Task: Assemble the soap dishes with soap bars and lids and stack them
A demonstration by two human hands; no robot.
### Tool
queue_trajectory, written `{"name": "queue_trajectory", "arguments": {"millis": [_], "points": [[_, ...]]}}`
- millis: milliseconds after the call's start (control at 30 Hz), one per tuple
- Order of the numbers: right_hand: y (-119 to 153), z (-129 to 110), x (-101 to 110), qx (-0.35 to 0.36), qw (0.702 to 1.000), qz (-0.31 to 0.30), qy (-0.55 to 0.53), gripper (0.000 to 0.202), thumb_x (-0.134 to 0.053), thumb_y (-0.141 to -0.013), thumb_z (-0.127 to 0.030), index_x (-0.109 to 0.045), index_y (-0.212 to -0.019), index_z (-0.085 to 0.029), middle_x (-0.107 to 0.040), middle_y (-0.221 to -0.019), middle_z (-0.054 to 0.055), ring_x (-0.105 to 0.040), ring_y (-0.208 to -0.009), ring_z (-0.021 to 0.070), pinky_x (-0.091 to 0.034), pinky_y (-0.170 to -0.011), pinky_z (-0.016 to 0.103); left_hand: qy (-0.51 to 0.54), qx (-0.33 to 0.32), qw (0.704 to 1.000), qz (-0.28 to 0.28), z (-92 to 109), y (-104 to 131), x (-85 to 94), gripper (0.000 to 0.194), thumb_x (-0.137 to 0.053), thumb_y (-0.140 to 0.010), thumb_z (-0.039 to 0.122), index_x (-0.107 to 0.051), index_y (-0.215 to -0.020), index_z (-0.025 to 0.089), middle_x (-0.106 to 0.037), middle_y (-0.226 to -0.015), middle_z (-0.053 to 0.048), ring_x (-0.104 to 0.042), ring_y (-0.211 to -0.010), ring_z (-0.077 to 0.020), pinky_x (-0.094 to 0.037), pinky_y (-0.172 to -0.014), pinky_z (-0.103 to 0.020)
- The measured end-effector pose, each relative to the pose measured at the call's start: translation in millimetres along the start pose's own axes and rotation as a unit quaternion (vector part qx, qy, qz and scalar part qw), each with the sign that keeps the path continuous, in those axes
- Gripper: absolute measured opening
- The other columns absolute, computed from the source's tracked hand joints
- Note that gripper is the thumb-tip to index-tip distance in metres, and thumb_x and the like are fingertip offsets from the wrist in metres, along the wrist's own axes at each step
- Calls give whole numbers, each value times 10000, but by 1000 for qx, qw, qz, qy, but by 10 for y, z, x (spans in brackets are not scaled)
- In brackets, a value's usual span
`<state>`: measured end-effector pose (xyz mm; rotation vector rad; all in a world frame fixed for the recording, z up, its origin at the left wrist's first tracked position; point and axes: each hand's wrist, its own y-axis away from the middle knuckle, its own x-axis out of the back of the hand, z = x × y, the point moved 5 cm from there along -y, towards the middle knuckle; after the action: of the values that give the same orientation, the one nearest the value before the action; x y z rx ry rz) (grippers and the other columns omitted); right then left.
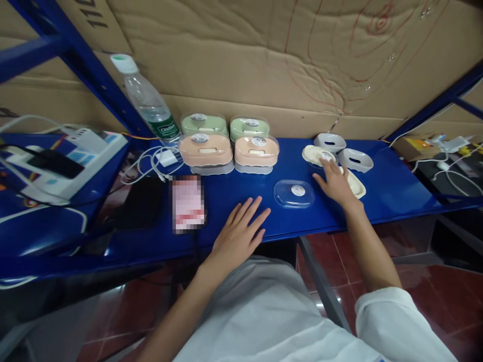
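My left hand (241, 226) lies flat at the table's front edge with its fingers spread, holding nothing. My right hand (335, 183) reaches over the right part of the table, thumb and fingers apart. Its fingertips are at a clear lid with a round sticker (326, 157), beside a cream oval tray (312, 154). Partly under that hand lies a second cream tray (356, 184). Behind it stand two grey-white soap-box bases (330, 143) with slots. Between my hands rests another clear oval lid (290, 200) with a round sticker.
Stacked soap boxes with clear lids, peach (206, 151) in front and green (204, 125) behind, stand at the back left. Left of them are a water bottle (151, 108) and a white charger with cable (166, 158). A blurred pink item (187, 203) lies before them. A cardboard wall (234, 60) backs the blue table.
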<state>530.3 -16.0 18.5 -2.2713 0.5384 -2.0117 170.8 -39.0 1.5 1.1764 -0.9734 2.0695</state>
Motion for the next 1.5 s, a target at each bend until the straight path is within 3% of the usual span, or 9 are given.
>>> {"name": "queue_trajectory", "arguments": {"millis": [233, 500, 700, 967, 1067, 1200, 1333, 1400, 1500], "points": [[344, -328, 34, 140, 985, 4, -103, 435, -429, -1098, -475, -615, -1443, -286, -573, -1593, 105, -513, -1495, 299, -349, -1246, 591, 46, -9, 998, -44, 277, -286, -148, 609, -578, -1071, 336, -402, -1652, 285, -295, -1775, -99, -266, -1647, -338, -305, -1308, -602], [921, 296, 205, -74, 992, 83, 68, 517, -463, -1064, -490, -637, -1436, -177, -688, -1408, 217, -604, -1332, 437, -476, -1059, 657, -26, 82, 996, 21, 55, 0, 66, 450, -602, -1047, 315, -619, -1496, 323, -585, -1517, -127, -548, -1368, -362, -465, -1151, -592], [1380, -577, 215, 138, 987, 9, -86, 391, -509, -1074, -253, -640, -1437, -317, -710, -1430, 60, -617, -1373, 305, -491, -1132, 571, -102, 168, 977, 77, -108, 1, 197, 415, -566, -1054, 286, -658, -1456, 249, -639, -1299, -165, -602, -1159, -350, -543, -991, -525], [1153, -1231, 105, 285, 937, -68, -187, 471, -517, -1077, -198, -580, -1505, -384, -671, -1495, 2, -561, -1472, 242, -409, -1268, 576, -62, 208, 969, 115, -292, -7, 177, 390, -635, -1024, 336, -676, -1391, 211, -464, -1571, -240, -485, -1444, -448, -487, -1103, -623], [832, -841, 150, 222, 956, -31, -188, 535, -590, -1064, -380, -487, -1587, -329, -598, -1579, 62, -557, -1476, 270, -440, -1250, 536, -46, 225, 966, 115, -326, 21, 146, 395, -623, -1029, 330, -655, -1404, 211, -483, -1579, -236, -486, -1461, -446, -482, -1113, -632], [220, 352, 257, 33, 990, 124, -54, 759, -555, -1036, -571, -407, -1628, -120, -449, -1655, 257, -413, -1556, 409, -381, -1222, 639, -57, 235, 960, 140, -256, 26, 118, 395, -571, -1040, 258, -632, -1428, 215, -420, -1657, -242, -383, -1554, -466, -387, -1172, -709], [-62, 1269, 213, -109, 987, 118, 18, 701, -545, -1002, -650, -666, -1380, -72, -624, -1393, 373, -535, -1381, 480, -361, -1090, 713, -54, 126, 984, 117, -35, -28, 79, 521, -452, -993, 11, -671, -1391, 267, -470, -1663, -170, -407, -1572, -362, -354, -1226, -636], [13, 1312, 218, -106, 988, 114, 24, 634, -518, -1011, -655, -755, -1235, -112, -709, -1230, 317, -609, -1258, 444, -350, -1063, 721, -48, 65, 993, 86, 66, -44, 45, 505, -450, -1002, 16, -682, -1372, 270, -495, -1655, -152, -453, -1545, -334, -364, -1225, -608], [335, 891, 255, -53, 991, 125, 11, 590, -500, -1039, -629, -780, -1215, -140, -736, -1139, 231, -673, -1145, 370, -436, -1051, 627, -45, 81, 993, 78, 73, -47, 27, 388, -547, -1043, 188, -661, -1406, 263, -440, -1690, -170, -418, -1562, -381, -324, -1236, -663]]}}
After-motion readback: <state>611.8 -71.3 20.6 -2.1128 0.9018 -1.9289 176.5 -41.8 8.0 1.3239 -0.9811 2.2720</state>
